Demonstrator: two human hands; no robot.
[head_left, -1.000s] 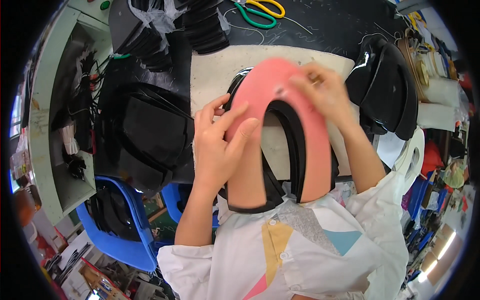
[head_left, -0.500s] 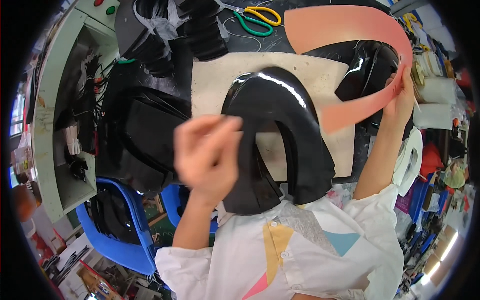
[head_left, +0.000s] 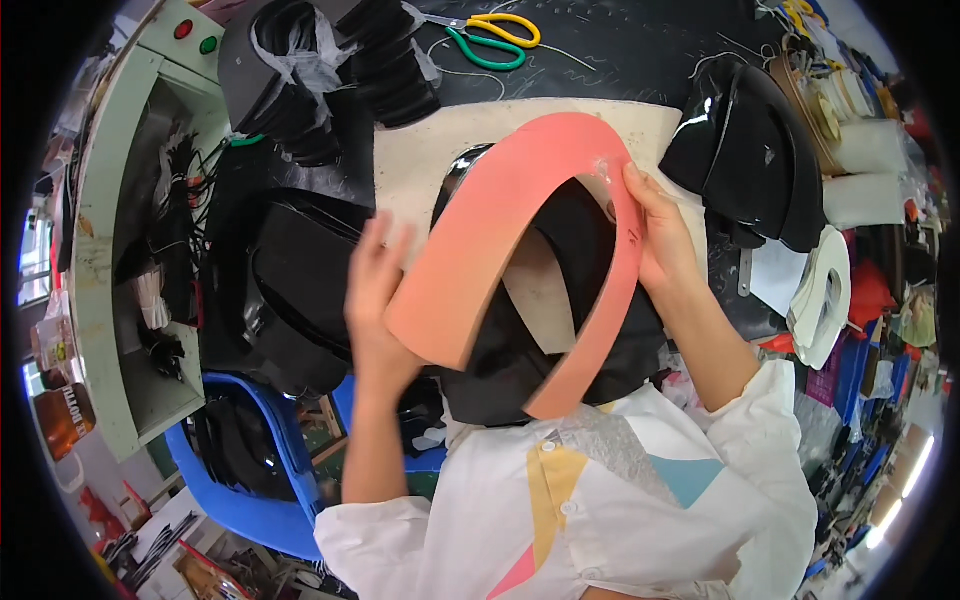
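beige mat (head_left: 415, 150) spreading underneath, black piece (head_left: 490, 397) sitting on it, pink U-shaped panel (head_left: 500, 215) kinda slanting above, stretching toward 9 o'clock from the right hand (head_left: 662, 232) pinching its edge, left hand (head_left: 378, 300) hanging loose at panel's 9 o'clock, can't tell if touching

The bare left hand (head_left: 378, 315) is raised, its fingers (head_left: 368, 250) stretched upward and slightly parted; motion blur softens their tips, and the thumb cannot be made out. Below it the bare left forearm (head_left: 376, 440) stands nearly vertical. The bare right hand (head_left: 662, 240) is bent in a grip, its thumb (head_left: 645, 190) extended upward on the near side, its other fingers mostly hidden. The bare right forearm (head_left: 712, 340) slants up and inward, roughly in line with the hand. The two hands are well apart, the right one higher.
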